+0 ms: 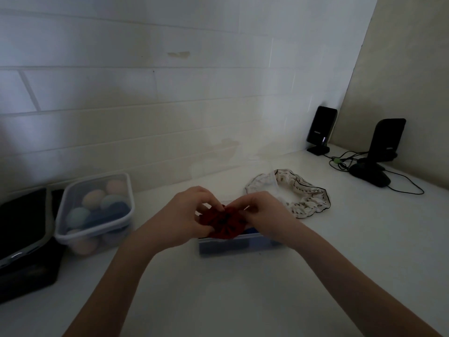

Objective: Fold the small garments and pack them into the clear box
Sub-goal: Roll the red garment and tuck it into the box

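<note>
A small red garment with dark marks (224,223) is bunched between both hands at the middle of the white counter. My left hand (185,215) grips its left side and my right hand (261,215) pinches its right side. Directly under the garment stands the clear box (233,246), with dark blue fabric showing through its front wall. A cream garment with black trim and small dark print (303,198) lies spread on the counter just behind and to the right of my right hand.
A lidded clear tub of pastel balls (97,210) stands at the left, beside a black case (24,239). Two black speakers (320,130) (386,142), a mouse-like device and cables sit at the back right. Tiled wall behind.
</note>
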A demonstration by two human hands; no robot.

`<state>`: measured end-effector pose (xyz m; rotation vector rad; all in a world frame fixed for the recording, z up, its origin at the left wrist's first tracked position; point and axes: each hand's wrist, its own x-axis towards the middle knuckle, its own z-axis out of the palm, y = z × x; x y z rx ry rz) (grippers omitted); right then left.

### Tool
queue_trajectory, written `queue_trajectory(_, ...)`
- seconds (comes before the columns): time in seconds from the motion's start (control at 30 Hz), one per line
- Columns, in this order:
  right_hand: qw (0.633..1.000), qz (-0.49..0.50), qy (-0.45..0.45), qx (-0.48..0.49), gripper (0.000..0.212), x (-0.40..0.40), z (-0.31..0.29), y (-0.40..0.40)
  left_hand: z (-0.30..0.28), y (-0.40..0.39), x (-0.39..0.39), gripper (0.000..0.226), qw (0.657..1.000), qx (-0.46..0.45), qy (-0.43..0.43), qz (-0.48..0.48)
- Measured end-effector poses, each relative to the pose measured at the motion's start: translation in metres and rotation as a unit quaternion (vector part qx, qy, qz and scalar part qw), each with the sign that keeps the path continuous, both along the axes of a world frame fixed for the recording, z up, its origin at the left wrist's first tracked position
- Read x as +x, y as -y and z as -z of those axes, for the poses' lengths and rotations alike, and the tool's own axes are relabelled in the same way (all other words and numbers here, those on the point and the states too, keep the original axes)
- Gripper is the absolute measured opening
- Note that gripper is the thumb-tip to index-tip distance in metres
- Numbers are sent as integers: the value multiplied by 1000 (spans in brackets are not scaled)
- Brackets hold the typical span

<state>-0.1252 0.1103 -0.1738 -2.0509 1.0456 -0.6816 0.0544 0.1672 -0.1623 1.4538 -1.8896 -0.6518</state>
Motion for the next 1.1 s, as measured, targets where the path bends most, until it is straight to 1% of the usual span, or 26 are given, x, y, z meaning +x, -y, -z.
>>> queue_trajectory(0.1, 997, -23, -74, -19, 39, 4, -4, -1, 0, 0, -2, 35, 995, -10, 97, -13)
queue_trajectory(0.2, 990, -40, -128, -47, 35, 4, -7, 0, -3, 2, -9, 35, 980, -30, 198, -15)
queue_trajectory(0.27, 985, -51, -159, -50, 33, 3, -7, 0, -7, 3, -13, 36, 962, -13, 273, -24)
queue_trajectory(0.33, 980, -56, -186, -51, 31, 4, -6, 2, -9, 5, -14, 36, 935, 5, 354, -33)
queue_trajectory(0.43, 961, -79, -252, -84, 29, 8, -8, 7, -10, 9, -15, 36, 914, 35, 404, -34)
queue_trajectory(0.5, 954, -91, -276, -80, 30, 10, -10, 10, -11, 11, -16, 36, 904, 65, 421, -38)
queue_trajectory(0.57, 951, -106, -284, -54, 30, 10, -13, 12, -11, 13, -17, 35, 902, 100, 418, -41)
queue_trajectory(0.63, 940, -130, -314, -35, 30, 11, -18, 16, -11, 14, -18, 36, 900, 120, 418, -38)
queue_trajectory(0.73, 916, -153, -370, -28, 34, 13, -25, 21, -11, 17, -20, 37, 897, 136, 419, -37)
queue_trajectory(0.97, 893, -148, -424, -30, 47, 29, -19, 22, -12, 20, -22, 37, 891, 165, 423, -25)
queue_trajectory(1.1, 863, -148, -480, -61, 45, 36, -20, 20, -10, 24, -21, 38, 891, 170, 421, -16)
